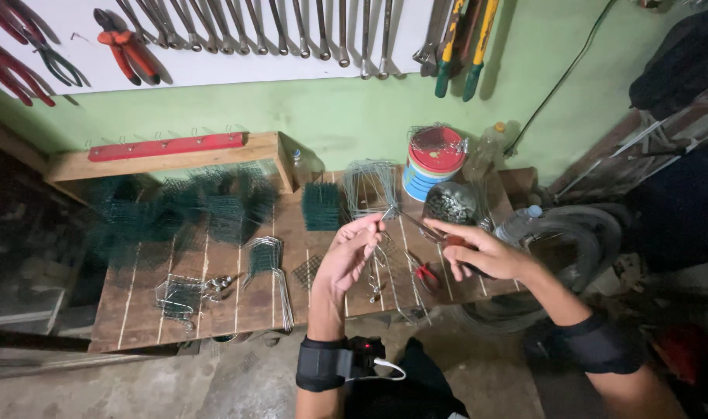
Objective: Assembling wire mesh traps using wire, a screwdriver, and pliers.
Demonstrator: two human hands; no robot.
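Against a pale green wall stands the surface (214,299), a bench of rough brown planks with light seams between them. Above it a white board (214,54) carries a row of steel spanners (292,27) and red-handled pliers (125,46); long tools with yellow and green grips (466,46) hang beside it. A wooden shelf (167,159) with a red strip sits at the back left. Dark green mesh (206,206) lies in springy heaps across the planks, with bent grey wire loops (268,260) and a small wire cage (179,295) nearer the front edge. A round tin (433,163) with a red lid and a clear bottle (517,225) stand at the right.

Over the middle, the left hand (352,256) pinches a thin wire piece (386,213) at its fingertips. The right hand (478,252) is closed around slim pliers (424,227), whose tips meet that wire. Black bands wrap both forearms.
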